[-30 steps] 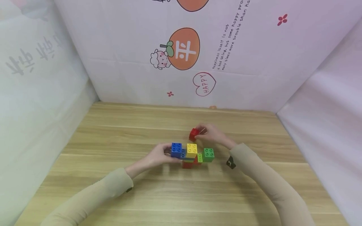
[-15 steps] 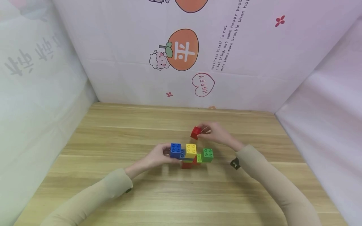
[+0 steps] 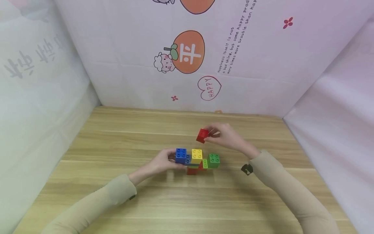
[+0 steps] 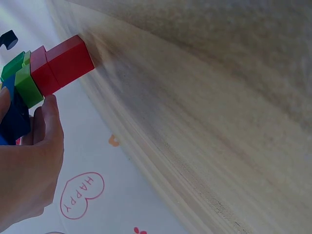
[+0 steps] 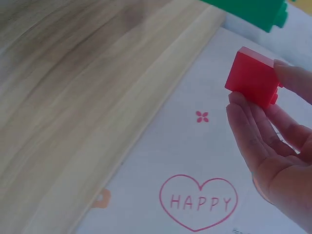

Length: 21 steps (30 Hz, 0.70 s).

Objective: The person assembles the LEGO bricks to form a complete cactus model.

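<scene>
A stack of joined toy building bricks stands on the table, with a blue brick [image 3: 181,156] at its upper left, a yellow brick [image 3: 197,156] beside it and a green brick [image 3: 214,160] out to the right. Red bricks [image 4: 62,64] form its base in the left wrist view. My left hand [image 3: 163,160] grips the blue side of the stack. Behind the stack, my right hand [image 3: 223,136] pinches a loose red brick [image 5: 253,78] between thumb and fingers, its studs turned toward the palm in the right wrist view.
The wooden table [image 3: 140,201] runs back to a white printed cloth [image 3: 122,84]. White cloth walls [image 3: 344,120] also close in both sides. A dark object on the wrist [image 3: 247,169] shows at the right cuff.
My right hand has drawn slightly back and to the right, taking the red brick with it, higher in the head view. My left hand keeps its hold on the stack.
</scene>
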Available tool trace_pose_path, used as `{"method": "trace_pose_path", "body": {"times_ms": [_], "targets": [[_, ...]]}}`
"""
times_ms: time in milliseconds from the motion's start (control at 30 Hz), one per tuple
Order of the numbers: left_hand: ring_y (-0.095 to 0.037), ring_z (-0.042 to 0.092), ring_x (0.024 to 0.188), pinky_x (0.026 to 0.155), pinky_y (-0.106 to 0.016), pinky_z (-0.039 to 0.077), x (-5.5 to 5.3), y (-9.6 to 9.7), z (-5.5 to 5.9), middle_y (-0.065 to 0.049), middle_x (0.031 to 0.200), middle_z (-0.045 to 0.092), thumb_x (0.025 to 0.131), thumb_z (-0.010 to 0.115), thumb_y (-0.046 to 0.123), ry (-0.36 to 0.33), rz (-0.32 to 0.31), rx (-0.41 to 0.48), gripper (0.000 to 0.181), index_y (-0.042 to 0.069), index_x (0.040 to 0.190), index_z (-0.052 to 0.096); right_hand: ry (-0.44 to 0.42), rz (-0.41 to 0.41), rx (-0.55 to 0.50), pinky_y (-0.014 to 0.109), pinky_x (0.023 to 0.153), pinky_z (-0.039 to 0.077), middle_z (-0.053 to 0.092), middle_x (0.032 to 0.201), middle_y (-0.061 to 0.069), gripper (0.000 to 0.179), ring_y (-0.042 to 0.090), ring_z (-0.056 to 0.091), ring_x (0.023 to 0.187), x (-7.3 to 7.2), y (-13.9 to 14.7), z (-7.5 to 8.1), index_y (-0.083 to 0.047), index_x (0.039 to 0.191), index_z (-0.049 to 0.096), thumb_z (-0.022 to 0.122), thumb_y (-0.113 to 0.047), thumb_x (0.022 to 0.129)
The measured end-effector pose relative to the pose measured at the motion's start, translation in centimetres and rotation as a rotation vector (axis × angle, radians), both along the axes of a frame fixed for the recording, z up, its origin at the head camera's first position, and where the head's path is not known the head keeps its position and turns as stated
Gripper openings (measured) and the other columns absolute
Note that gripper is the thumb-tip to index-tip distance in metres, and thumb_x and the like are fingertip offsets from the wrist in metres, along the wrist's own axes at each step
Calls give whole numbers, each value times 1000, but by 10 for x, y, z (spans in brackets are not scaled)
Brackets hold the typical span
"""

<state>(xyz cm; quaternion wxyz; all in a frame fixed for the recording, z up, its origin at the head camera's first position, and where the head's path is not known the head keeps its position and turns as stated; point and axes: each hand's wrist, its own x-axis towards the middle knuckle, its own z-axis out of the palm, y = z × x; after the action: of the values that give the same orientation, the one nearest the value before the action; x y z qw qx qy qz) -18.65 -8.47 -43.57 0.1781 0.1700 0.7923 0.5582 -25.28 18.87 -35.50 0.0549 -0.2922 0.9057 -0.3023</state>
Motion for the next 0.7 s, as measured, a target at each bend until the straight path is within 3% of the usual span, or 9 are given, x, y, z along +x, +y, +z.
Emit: {"method": "trace_pose_path", "body": {"times_ms": [367,700], "targets": [[-23,69,109,101,-39,55,2,0,2,-11,119,72,81,81,15,-2,5,-6,49,9,126,64,60,40,-29,39,83,63,73,113,10,36,21,72,96,19,-3,21,-7,119,66,78,-11,84],[-23,69,108,101,-39,55,2,1,1,-11,119,72,81,81,15,-3,4,-5,50,8,126,64,94,89,-30,38,83,63,74,110,5,37,18,71,95,34,-2,28,-8,121,67,77,-13,86]]}}
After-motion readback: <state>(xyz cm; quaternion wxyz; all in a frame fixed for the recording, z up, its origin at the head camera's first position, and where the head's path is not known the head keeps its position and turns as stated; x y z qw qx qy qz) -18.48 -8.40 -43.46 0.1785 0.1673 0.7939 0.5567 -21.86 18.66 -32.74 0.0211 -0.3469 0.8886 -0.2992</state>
